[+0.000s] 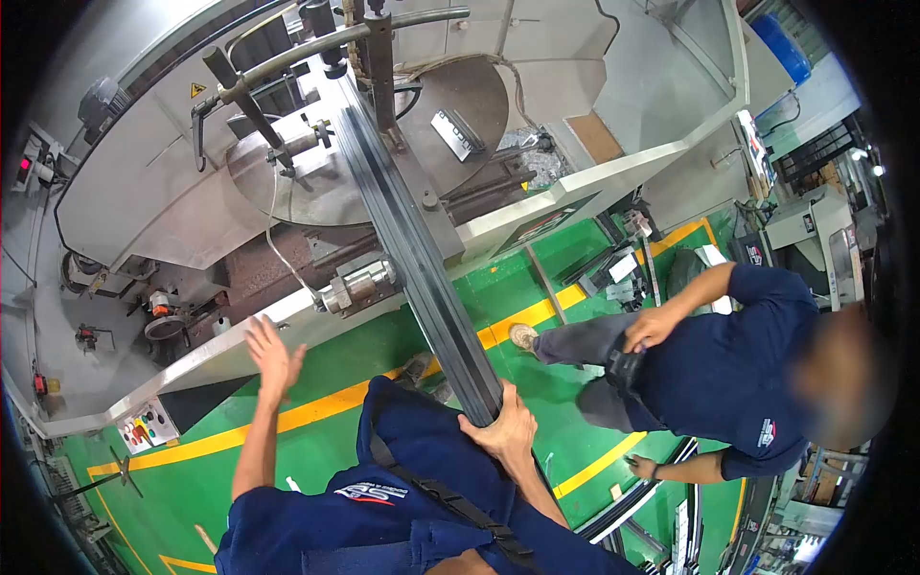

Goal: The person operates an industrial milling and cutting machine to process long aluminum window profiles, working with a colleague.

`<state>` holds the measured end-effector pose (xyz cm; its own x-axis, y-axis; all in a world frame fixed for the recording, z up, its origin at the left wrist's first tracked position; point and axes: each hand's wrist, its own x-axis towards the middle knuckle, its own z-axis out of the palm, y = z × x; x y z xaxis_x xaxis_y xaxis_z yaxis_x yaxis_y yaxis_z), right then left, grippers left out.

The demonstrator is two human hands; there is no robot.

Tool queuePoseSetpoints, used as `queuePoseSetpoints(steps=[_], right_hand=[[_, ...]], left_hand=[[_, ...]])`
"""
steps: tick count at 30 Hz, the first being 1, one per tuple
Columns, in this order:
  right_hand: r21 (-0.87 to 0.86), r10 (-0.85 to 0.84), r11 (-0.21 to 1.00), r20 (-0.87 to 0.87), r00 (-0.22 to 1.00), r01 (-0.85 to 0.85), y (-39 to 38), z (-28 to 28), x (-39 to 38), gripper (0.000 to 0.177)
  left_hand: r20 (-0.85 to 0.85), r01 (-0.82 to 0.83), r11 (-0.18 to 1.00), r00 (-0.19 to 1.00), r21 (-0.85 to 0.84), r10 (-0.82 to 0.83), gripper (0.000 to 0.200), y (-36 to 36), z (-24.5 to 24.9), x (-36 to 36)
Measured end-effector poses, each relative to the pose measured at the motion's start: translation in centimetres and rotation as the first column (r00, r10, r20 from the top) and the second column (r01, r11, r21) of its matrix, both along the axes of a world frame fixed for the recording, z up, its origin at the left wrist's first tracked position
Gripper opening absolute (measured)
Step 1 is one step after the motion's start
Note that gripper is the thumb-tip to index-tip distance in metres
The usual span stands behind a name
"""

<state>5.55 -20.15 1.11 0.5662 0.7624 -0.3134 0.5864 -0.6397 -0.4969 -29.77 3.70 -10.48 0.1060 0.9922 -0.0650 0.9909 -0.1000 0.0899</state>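
A long dark grooved profile [422, 259] runs from the machine's clamps at the top down toward my body. My right hand [505, 425] is wrapped round its near end. To the left, my left hand [274, 356] is raised in front of the machine's edge with its fingers spread, touching nothing. A metal cylinder clamp [359, 287] sits against the left side of the profile. Farther up, another clamp [305, 144] stands beside it over the round turntable [470, 96].
A co-worker [709, 355] in a dark blue shirt stands at the right. A button panel [147, 425] is on the machine's lower left corner. More profiles [637, 503] lie at the lower right. Yellow lines [321, 407] cross the green floor.
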Motion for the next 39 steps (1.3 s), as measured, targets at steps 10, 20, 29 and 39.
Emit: queuePoseSetpoints(steps=[10, 20, 29, 39], right_hand=[[0.016, 0.025, 1.0, -0.042, 0.999, -0.024, 0.0, 0.0, -0.1, 0.087], [0.097, 0.033, 0.995, -0.013, 0.999, -0.031, -0.3, -0.5, -0.3, 0.084], [0.118, 0.047, 0.991, 0.088, 0.995, -0.057, 0.0, -0.9, -0.6, 0.086], [0.12, 0.064, 0.99, 0.099, 0.993, -0.076, 0.0, -0.3, -0.8, 0.085]], left_hand=[[0.748, 0.561, 0.547, 0.215, -0.621, 0.628, 0.082, -6.9, 7.5, 20.4], [0.714, 0.466, 0.602, 0.1, -0.648, 0.693, 0.047, -6.8, 5.5, 22.2], [0.843, 0.386, 0.8, 0.473, -0.459, 0.256, 0.041, -6.5, 6.6, 21.7], [0.115, 0.67, 0.636, 0.649, 0.384, -0.752, 0.061, 2.1, 12.5, 19.2]])
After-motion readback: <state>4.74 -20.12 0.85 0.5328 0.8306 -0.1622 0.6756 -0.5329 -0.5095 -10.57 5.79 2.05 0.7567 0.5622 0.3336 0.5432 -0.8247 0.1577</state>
